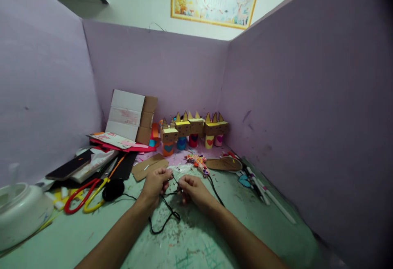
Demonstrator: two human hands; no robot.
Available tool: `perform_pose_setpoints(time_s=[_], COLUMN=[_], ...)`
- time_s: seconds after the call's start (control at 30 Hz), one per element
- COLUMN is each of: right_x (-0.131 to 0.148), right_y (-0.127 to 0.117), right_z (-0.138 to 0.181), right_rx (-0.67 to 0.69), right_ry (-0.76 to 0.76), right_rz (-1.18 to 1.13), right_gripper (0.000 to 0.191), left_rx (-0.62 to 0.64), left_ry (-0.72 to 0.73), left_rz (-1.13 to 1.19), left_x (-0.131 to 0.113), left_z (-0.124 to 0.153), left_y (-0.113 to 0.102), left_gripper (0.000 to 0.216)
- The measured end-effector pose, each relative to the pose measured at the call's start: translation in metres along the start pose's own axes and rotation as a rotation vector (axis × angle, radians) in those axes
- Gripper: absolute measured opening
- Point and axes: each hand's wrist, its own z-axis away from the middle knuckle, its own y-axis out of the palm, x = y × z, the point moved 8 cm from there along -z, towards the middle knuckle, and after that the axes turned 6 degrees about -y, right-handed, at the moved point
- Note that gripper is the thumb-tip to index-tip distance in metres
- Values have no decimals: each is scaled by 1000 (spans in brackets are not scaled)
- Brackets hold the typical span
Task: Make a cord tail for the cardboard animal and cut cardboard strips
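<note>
Left hand (156, 183) and right hand (190, 189) each pinch a black cord (167, 215) close together just above the green table (92, 236) — slack loops back toward the wrists, and one strand leads to the yarn ball (113, 189). Keeping the stretch between the fingertips short and taut should give the best control.

scissors (84, 197), cardboard figures (193, 132), pens (260, 187)

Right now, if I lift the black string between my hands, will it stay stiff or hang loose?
Probably loose: the black string lies in slack loops on the green table below the left hand and right hand. It looks thin, so likely very light. It seems joined to the black ball, which might roll.
</note>
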Motion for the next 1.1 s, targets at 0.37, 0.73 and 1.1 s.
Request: perform_pose_setpoints(time_s=[0.37, 0.73, 1.1], right_x=[-9, 2, -6], right_y=[13, -37, -21], right_z=[2, -4, 1], right_rx=[84, -323, -193], right_ry=[18, -42, 103], right_rz=[-10, -67, -75], right_gripper=[51, 30, 20], left_rx=[159, 83, 8], left_ry=[-52, -29, 21], left_rz=[127, -32, 48], left_x=[9, 16, 8], left_z=[6, 2, 5], left_y=[19, 18, 11], left_gripper=[39, 42, 48])
